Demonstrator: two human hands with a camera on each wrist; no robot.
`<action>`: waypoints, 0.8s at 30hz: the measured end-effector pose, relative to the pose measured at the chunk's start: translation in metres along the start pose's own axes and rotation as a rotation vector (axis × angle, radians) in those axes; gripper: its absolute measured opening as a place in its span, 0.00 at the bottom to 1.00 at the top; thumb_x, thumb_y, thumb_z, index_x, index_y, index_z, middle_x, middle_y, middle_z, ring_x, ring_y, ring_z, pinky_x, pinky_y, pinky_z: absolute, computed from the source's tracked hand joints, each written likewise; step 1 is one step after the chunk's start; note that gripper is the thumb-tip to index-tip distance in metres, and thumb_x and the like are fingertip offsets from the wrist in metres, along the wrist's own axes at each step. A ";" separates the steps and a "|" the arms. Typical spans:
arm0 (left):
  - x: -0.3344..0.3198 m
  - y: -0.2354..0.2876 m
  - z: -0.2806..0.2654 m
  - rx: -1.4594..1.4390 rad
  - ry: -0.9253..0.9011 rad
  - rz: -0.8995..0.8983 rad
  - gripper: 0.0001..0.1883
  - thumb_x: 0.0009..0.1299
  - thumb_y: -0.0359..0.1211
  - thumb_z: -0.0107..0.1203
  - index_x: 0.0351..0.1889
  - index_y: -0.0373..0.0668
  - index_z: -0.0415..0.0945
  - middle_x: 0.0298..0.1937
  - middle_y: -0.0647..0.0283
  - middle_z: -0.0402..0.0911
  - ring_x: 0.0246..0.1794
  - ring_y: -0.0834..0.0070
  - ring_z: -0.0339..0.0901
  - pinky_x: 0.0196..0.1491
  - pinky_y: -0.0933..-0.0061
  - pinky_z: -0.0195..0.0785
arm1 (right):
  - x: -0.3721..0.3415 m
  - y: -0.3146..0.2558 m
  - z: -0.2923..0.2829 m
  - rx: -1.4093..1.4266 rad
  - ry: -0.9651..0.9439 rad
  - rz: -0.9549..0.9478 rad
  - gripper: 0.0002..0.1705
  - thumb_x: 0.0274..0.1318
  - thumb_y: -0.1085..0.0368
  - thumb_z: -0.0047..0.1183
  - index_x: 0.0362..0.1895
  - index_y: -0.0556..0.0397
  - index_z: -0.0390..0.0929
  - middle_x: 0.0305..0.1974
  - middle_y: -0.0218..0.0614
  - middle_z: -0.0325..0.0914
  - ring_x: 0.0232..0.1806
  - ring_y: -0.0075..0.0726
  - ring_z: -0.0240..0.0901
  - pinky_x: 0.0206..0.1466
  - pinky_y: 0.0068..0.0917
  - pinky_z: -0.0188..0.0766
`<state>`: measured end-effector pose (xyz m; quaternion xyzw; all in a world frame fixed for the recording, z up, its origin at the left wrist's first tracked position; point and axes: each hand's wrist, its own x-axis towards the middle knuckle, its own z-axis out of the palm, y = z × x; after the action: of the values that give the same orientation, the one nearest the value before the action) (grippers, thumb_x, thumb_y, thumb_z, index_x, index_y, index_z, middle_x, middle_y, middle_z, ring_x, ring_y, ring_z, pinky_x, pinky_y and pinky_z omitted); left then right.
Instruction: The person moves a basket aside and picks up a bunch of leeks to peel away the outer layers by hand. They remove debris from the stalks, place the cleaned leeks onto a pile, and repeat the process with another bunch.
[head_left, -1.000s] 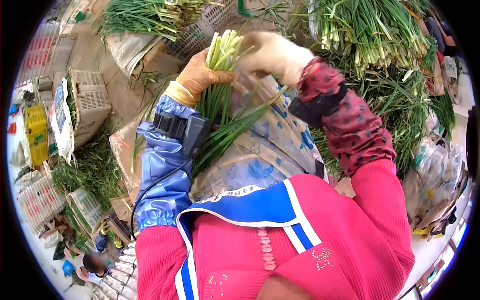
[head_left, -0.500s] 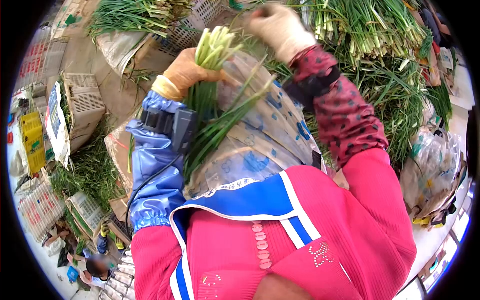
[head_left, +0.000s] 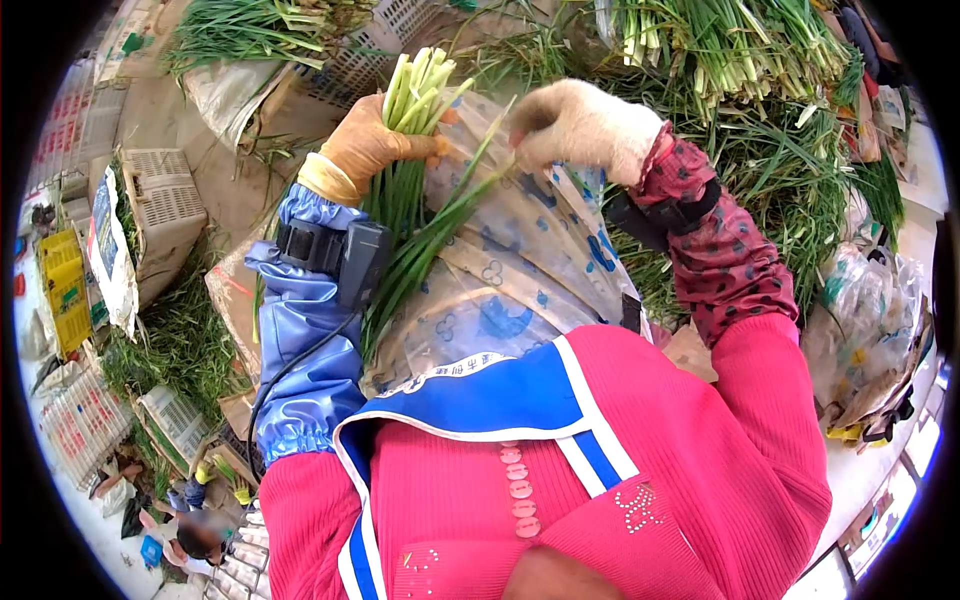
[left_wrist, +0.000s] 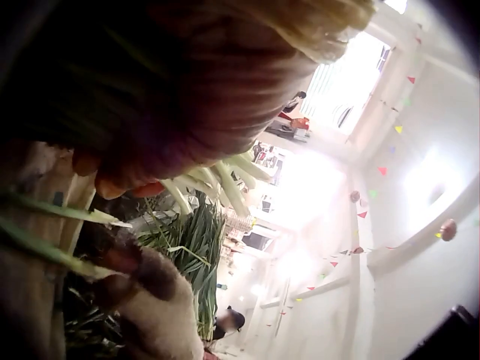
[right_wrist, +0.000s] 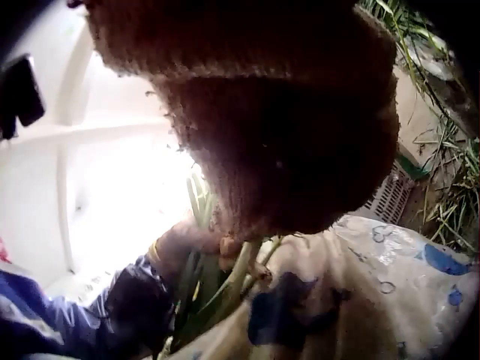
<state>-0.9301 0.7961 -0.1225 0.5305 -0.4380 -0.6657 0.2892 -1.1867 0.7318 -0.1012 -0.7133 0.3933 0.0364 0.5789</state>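
Observation:
My left hand (head_left: pixel 369 150), in an orange glove, grips a bunch of long green stalks (head_left: pixel 420 95) that look like green garlic. Their pale stem ends poke up above the thumb, and the leaves (head_left: pixel 425 250) hang down over the lap. Opposite it is my right hand (head_left: pixel 590 130) in a whitish glove, fingers curled with the tips at the end of a loose stalk (head_left: pixel 480 190) that slants out from the bunch. In the left wrist view the right fingertips pinch that stalk (left_wrist: pixel 45 251). The right wrist view shows mostly the dark underside of the glove (right_wrist: pixel 285 150).
A clear plastic sheet with blue prints (head_left: pixel 510 290) covers the lap. Piles of green stalks lie at the back right (head_left: pixel 730 50) and back left (head_left: pixel 265 30). Plastic crates (head_left: pixel 165 215) stand at the left. Loose leaves (head_left: pixel 780 210) are heaped at the right, near plastic bags (head_left: pixel 865 330).
My right hand swung up and away from the bunch, then came back down to a loose stalk beside it. The left hand shifted slightly left, still holding the bunch.

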 end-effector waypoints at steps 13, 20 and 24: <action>-0.001 0.010 0.021 0.089 0.222 0.088 0.19 0.50 0.24 0.70 0.42 0.38 0.81 0.37 0.70 0.83 0.37 0.82 0.76 0.45 0.79 0.69 | 0.015 -0.027 0.010 0.616 0.362 0.000 0.19 0.53 0.55 0.56 0.43 0.57 0.78 0.26 0.29 0.74 0.24 0.23 0.67 0.26 0.22 0.64; 0.004 0.002 0.013 0.043 0.155 0.096 0.19 0.51 0.24 0.68 0.43 0.39 0.81 0.39 0.70 0.83 0.38 0.81 0.76 0.47 0.78 0.69 | 0.014 -0.029 0.019 0.296 0.126 0.033 0.19 0.53 0.58 0.56 0.44 0.58 0.80 0.29 0.30 0.76 0.28 0.21 0.69 0.31 0.22 0.68; 0.001 0.002 0.011 0.045 0.152 0.102 0.19 0.51 0.25 0.68 0.43 0.39 0.81 0.40 0.69 0.83 0.38 0.81 0.77 0.47 0.77 0.69 | 0.012 -0.017 0.014 0.103 0.339 -0.103 0.17 0.55 0.59 0.55 0.42 0.61 0.79 0.26 0.28 0.75 0.26 0.20 0.68 0.31 0.21 0.66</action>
<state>-0.9410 0.7979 -0.1208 0.5627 -0.4560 -0.5982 0.3430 -1.1620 0.7376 -0.0981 -0.6978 0.4495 -0.1342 0.5414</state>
